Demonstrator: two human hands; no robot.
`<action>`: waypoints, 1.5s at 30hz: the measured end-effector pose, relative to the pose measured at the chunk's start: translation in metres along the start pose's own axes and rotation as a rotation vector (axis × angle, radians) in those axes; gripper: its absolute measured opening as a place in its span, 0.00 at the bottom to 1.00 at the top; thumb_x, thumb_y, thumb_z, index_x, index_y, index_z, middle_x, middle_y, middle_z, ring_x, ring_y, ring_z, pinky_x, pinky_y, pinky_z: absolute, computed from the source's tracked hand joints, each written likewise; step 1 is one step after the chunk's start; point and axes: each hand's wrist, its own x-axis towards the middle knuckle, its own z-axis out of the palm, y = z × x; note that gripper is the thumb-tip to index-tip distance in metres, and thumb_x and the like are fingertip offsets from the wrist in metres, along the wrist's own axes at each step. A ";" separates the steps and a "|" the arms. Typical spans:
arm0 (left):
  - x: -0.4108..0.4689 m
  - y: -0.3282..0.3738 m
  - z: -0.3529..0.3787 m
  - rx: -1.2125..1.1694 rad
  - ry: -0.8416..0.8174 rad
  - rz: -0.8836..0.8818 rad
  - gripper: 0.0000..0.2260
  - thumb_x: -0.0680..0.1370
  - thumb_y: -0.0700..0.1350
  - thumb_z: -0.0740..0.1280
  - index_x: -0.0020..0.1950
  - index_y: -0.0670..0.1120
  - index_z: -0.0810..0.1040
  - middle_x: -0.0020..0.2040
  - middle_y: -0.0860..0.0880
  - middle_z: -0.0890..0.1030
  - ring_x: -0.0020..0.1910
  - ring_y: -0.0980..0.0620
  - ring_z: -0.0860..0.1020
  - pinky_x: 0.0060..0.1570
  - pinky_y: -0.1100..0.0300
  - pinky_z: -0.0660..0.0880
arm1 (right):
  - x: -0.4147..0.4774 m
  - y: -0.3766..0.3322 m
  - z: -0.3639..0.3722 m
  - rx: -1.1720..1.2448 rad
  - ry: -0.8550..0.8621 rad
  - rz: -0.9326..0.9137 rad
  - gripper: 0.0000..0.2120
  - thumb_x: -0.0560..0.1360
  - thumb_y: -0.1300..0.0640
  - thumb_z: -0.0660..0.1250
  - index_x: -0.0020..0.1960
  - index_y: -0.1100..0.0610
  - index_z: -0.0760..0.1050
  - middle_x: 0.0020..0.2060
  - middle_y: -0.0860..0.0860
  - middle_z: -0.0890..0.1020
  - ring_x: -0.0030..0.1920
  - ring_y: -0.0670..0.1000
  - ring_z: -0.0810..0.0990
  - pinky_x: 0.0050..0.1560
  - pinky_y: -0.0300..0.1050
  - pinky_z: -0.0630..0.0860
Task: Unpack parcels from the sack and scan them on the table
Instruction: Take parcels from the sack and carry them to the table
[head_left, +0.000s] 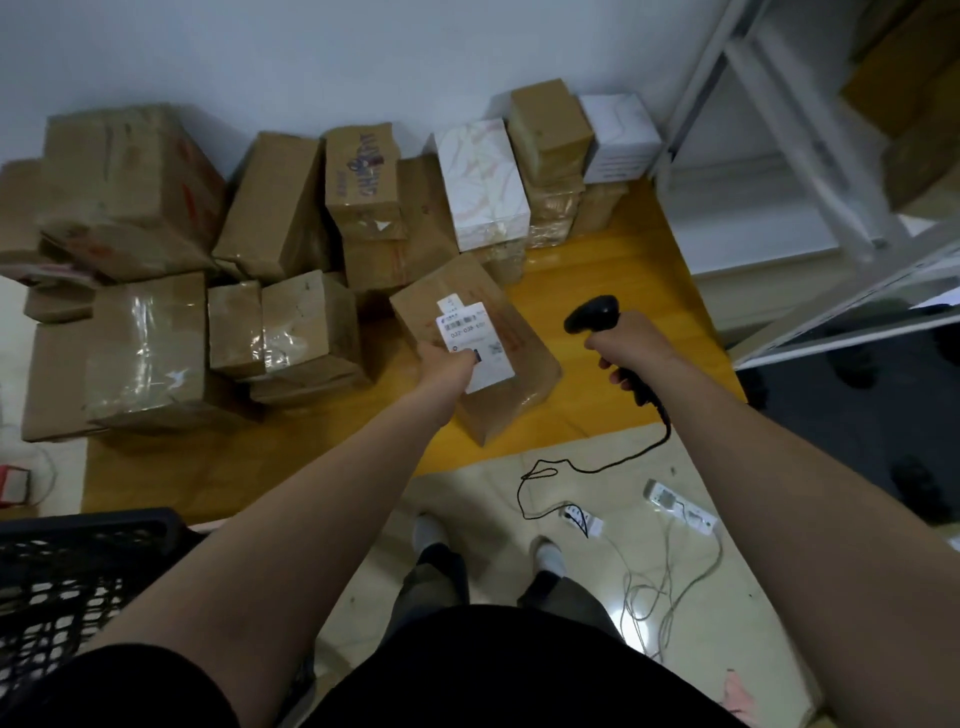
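Cardboard parcel (524, 358) in left hand (447, 366), black scanner (592, 312) in right hand (626, 345).

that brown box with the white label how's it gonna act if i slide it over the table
The labelled box probably stays stiff: its edges look square and taped. Glossy tape and the smooth yellow table suggest it would slide easily. Broad and low, it seems unlikely to tip.

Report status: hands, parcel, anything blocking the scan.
Left hand grips the cardboard parcel, shipping label face up. Right hand grips the barcode scanner, aimed toward the label. Nothing between scanner and label; stacked boxes sit to the left.
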 end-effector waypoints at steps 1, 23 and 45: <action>-0.002 -0.002 0.010 0.000 0.008 0.008 0.20 0.81 0.40 0.68 0.72 0.49 0.69 0.57 0.49 0.79 0.42 0.54 0.76 0.32 0.56 0.72 | 0.009 0.011 -0.004 0.005 -0.011 0.008 0.08 0.79 0.58 0.65 0.56 0.60 0.75 0.43 0.59 0.82 0.32 0.57 0.78 0.31 0.48 0.74; 0.020 -0.046 0.069 -0.271 0.311 0.071 0.30 0.78 0.37 0.74 0.72 0.55 0.63 0.70 0.49 0.73 0.64 0.49 0.78 0.53 0.56 0.82 | 0.175 0.094 0.024 0.029 -0.133 0.140 0.28 0.80 0.67 0.62 0.78 0.61 0.60 0.42 0.56 0.71 0.38 0.54 0.71 0.35 0.50 0.70; -0.020 -0.068 0.014 -0.175 -0.103 0.061 0.35 0.81 0.57 0.68 0.80 0.67 0.50 0.73 0.54 0.69 0.62 0.46 0.72 0.53 0.33 0.78 | 0.043 0.012 0.097 0.445 -0.321 -0.083 0.21 0.84 0.36 0.51 0.62 0.44 0.78 0.51 0.45 0.81 0.48 0.46 0.78 0.53 0.48 0.73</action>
